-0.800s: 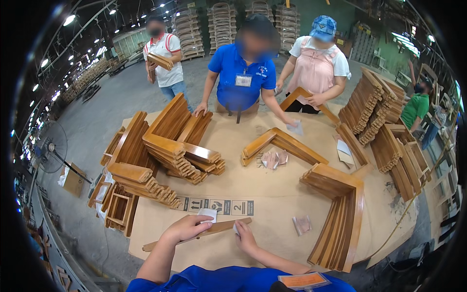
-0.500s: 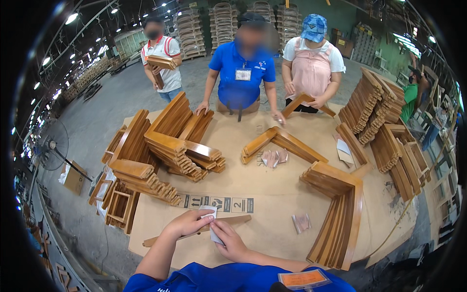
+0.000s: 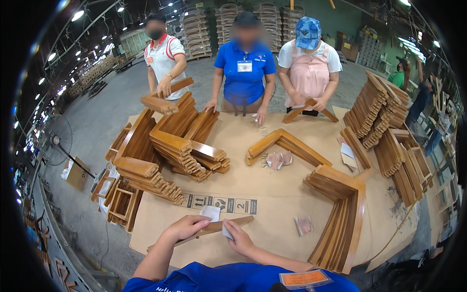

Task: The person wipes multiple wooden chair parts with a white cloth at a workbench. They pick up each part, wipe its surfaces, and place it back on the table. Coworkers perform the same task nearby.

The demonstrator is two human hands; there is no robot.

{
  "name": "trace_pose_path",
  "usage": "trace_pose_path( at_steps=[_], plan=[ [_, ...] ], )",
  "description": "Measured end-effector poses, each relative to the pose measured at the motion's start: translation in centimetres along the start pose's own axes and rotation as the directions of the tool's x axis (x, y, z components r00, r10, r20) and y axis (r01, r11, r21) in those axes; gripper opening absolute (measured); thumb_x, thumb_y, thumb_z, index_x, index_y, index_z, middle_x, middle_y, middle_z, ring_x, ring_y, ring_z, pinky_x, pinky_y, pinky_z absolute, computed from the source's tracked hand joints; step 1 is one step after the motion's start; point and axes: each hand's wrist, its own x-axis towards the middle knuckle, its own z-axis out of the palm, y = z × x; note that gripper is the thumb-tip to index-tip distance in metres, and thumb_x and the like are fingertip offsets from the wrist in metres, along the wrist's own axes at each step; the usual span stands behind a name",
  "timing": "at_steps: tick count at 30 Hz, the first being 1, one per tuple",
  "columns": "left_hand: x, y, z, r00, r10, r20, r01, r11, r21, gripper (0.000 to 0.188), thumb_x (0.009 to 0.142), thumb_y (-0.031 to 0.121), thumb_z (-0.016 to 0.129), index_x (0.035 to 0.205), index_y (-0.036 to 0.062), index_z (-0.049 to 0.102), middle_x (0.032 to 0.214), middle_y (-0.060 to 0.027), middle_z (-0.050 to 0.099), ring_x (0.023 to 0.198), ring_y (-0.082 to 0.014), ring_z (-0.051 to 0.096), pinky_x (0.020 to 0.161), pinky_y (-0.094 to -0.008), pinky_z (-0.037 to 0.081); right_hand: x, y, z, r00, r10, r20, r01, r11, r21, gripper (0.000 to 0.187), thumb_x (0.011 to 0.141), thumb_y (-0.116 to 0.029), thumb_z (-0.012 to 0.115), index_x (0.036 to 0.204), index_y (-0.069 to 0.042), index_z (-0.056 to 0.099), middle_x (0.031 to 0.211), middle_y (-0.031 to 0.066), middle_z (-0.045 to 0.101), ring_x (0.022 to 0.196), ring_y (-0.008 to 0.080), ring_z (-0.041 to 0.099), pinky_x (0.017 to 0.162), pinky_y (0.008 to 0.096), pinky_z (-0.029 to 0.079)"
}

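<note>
A narrow brown wooden piece (image 3: 216,227) lies slantwise close in front of me on the cardboard-covered table. My left hand (image 3: 185,228) is closed on its left half, with the thumb along the top. Just past those fingers is a white sheet (image 3: 210,212); whether the fingertips touch it I cannot make out. To the right, my right hand (image 3: 240,242) pinches a small folded grey-white sheet (image 3: 226,232) against or just beside the wood. The paper's kind is not clear. Part of the wooden piece is hidden under my left hand.
Stacks of L-shaped wooden parts stand at the left (image 3: 146,170), right (image 3: 340,214) and far right (image 3: 374,112). A joined pair (image 3: 287,143) lies mid-table beside a clear packet (image 3: 279,160). Another packet (image 3: 303,226) is nearer. Three people work across the table.
My hands have moved apart; the right now holds the folded sheet, and the white sheet shows more fully. The person at far left has brought a wooden part down over the left stack.
</note>
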Motion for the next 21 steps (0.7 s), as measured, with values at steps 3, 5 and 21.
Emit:
trace_pose_path(
  at_steps=[3, 5, 21],
  plan=[
    [-0.4, -1.1, -0.2, 0.999, 0.031, -0.007, -0.031, 0.999, -0.016, 0.043, 0.095, 0.033, 0.047, 0.123, 0.0023, 0.059, 0.118, -0.0171, 0.062, 0.105, -0.0232, 0.059, 0.093, -0.0325, 0.044, -0.8, 4.6, 0.7, 0.995, 0.099, 0.003, -0.098, 0.994, -0.052, 0.067, 0.075, 0.003, 0.054, 0.139, -0.005, 0.036, 0.140, 0.0156, 0.039, 0.121, 0.0351, 0.047, 0.097, 0.0361, 0.045],
    [-0.6, -1.7, -0.2, 0.998, 0.054, -0.025, -0.054, 0.998, -0.036, 0.042, 0.095, 0.031, 0.047, 0.122, 0.0023, 0.059, 0.117, -0.0162, 0.063, 0.104, -0.0221, 0.059, 0.091, -0.0325, 0.045, -0.9, 7.3, 1.1, 0.993, 0.116, -0.023, -0.118, 0.988, -0.101, 0.062, 0.078, 0.000, 0.055, 0.138, -0.005, 0.039, 0.138, 0.0167, 0.042, 0.117, 0.0365, 0.050, 0.095, 0.0378, 0.045],
    [-1.2, -2.5, 0.4, 1.000, 0.012, -0.025, -0.015, 0.991, -0.130, 0.044, 0.095, 0.036, 0.047, 0.120, 0.0021, 0.061, 0.115, -0.0166, 0.064, 0.106, -0.0252, 0.059, 0.094, -0.0330, 0.044, -0.8, 21.7, 2.5, 0.858, 0.512, -0.027, -0.485, 0.793, -0.368, 0.055, 0.078, -0.007, 0.057, 0.132, -0.005, 0.046, 0.134, 0.0168, 0.045, 0.120, 0.0339, 0.048, 0.099, 0.0385, 0.042]
  ],
)
